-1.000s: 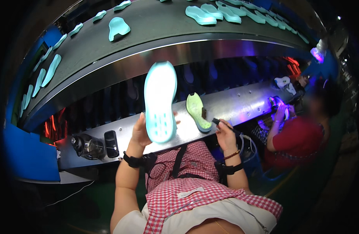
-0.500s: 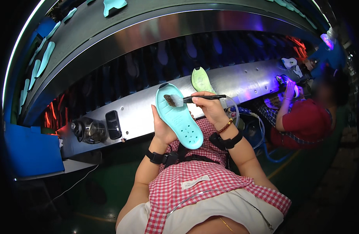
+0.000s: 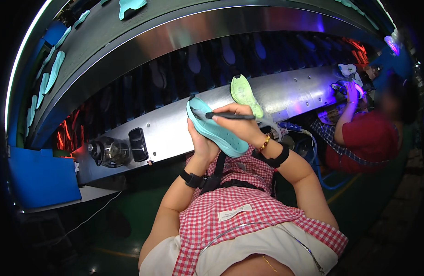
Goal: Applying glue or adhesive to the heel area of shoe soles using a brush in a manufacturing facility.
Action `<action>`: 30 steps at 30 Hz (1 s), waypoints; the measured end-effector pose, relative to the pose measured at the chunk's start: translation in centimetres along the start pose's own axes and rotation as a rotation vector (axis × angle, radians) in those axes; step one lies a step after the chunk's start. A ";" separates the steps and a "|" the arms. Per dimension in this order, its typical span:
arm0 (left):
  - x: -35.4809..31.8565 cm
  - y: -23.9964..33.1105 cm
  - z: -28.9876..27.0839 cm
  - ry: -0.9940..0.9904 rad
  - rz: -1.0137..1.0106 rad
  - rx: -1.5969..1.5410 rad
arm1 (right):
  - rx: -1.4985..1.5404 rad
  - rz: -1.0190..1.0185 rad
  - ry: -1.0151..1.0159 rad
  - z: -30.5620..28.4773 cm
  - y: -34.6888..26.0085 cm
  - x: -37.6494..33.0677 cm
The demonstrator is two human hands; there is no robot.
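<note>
Far to my left, a flat blue panel (image 3: 41, 177) sits at the end of the long shiny metal workbench (image 3: 175, 126). Just right of the panel, a clear glass jar (image 3: 108, 152) lies on the bench, and a small black rectangular block (image 3: 138, 144) stands close beside it. Above, several pale turquoise shoe soles (image 3: 51, 76) ride along the curved grey conveyor (image 3: 97, 55).

Moving toward the middle, my left hand (image 3: 200, 142) is wrapped around the underside of a turquoise foam shoe sole (image 3: 214, 129), fingers closed on its lower edge, holding it tilted with the toe end pointing up and to the left. The sole sits in the air just in front of the bench, above my red-and-white checked apron (image 3: 239, 207).

My right hand (image 3: 237, 124) is pinched shut on a thin black-handled brush (image 3: 228, 116), which lies nearly level across the sole; its tip end touches the sole's upper left part. I cannot make out the bristles clearly.

Just behind my right hand, a lime-green shoe sole (image 3: 244, 93) rests on the bench, leaning lengthwise up its slope.

Farther right, another person in a red shirt (image 3: 368, 142) works at the same bench, one hand (image 3: 351, 92) raised near a white piece under violet light.
</note>
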State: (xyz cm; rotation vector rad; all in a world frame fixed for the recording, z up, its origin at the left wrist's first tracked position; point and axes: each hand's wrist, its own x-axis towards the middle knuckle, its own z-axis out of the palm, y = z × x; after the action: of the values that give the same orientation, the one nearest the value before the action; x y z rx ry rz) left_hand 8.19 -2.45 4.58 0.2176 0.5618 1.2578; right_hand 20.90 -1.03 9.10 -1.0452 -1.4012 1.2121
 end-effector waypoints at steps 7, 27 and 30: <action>-0.3 4.4 -0.1 -0.072 0.105 0.115 | -0.313 -0.132 -0.453 -3.3 -2.3 -2.5; -1.0 3.8 2.5 -0.249 0.122 0.089 | -0.047 -0.102 -0.479 -3.7 -5.1 -2.3; -0.9 4.2 3.3 -0.141 0.190 0.096 | 0.058 -0.068 -0.309 -3.9 -4.8 -2.5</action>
State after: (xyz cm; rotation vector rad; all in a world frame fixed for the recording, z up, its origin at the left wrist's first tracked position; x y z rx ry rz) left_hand 6.18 -1.48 9.49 0.4451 0.4886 1.3879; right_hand 25.13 -3.51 13.64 -0.7860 -1.6126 1.3981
